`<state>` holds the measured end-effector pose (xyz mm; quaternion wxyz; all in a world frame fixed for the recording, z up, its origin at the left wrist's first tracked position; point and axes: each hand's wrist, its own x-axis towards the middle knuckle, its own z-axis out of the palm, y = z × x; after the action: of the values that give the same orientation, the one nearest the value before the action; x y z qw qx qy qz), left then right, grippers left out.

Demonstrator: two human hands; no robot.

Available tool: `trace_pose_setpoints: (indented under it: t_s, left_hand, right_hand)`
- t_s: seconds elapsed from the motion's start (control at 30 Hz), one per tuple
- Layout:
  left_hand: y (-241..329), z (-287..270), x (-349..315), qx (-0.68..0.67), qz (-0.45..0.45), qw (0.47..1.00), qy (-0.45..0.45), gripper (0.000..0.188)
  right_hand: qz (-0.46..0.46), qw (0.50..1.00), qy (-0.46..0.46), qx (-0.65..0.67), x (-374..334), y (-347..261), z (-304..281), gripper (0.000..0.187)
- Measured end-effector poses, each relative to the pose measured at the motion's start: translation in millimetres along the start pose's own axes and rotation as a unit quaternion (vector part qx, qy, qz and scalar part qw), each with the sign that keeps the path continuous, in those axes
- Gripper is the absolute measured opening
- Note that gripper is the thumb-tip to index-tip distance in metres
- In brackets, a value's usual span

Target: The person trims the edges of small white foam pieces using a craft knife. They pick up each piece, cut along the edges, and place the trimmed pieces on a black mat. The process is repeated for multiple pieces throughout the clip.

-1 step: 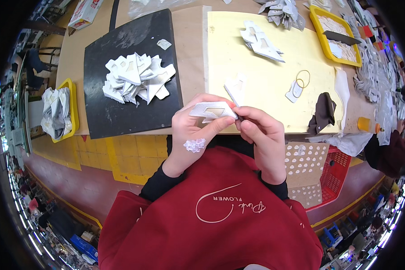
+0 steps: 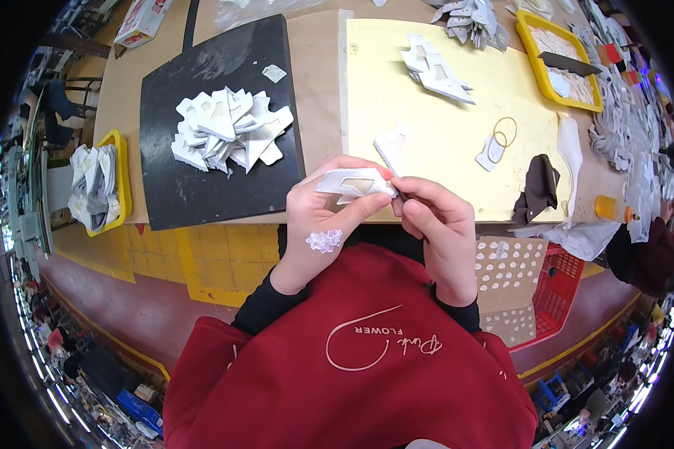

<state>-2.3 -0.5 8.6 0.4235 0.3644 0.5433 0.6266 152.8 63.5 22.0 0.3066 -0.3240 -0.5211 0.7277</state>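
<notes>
My left hand (image 2: 318,206) is closed round a white shoe-upper-like piece (image 2: 344,182) with a beige window in it, its thumb pressed along the near edge. My right hand (image 2: 442,221) pinches a thin dark tool (image 2: 398,196) against the piece's right end; fingers hide most of the tool, so its kind does not show. Just beyond my hands a similar white piece (image 2: 391,146) lies on the yellow sheet (image 2: 449,127). To the left, a heap of such white pieces (image 2: 228,123) rests on a black board (image 2: 165,194).
Further back lie white pieces (image 2: 436,71). At the right are a grey tag-like piece (image 2: 491,152) with a ring (image 2: 506,129), a dark cloth (image 2: 538,187) and an orange bottle (image 2: 608,207). Yellow trays (image 2: 126,183) (image 2: 533,63) flank the table; a red crate (image 2: 565,288) stands below.
</notes>
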Motion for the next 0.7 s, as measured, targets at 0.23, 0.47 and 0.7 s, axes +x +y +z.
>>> trace_pose_setpoints:
  t_s: [0.23, 0.47, 0.7]
  left_hand:
    - [-5, -3, 6, 0.018, 0.017, 1.000, -0.007, 0.018]
    - [-14, -11, 15, 0.110, 0.095, 0.989, -0.027, 0.019]
    - [-17, 0, 22, 0.173, -0.016, 0.984, 0.036, 0.021]
  right_hand:
    - [-0.085, 0.991, -0.032, -0.103, 8, 11, -6, 0.027]
    - [0.139, 0.917, -0.085, 0.365, 12, 13, -22, 0.023]
    - [-0.312, 0.852, -0.001, -0.419, 2, 19, 19, 0.039]
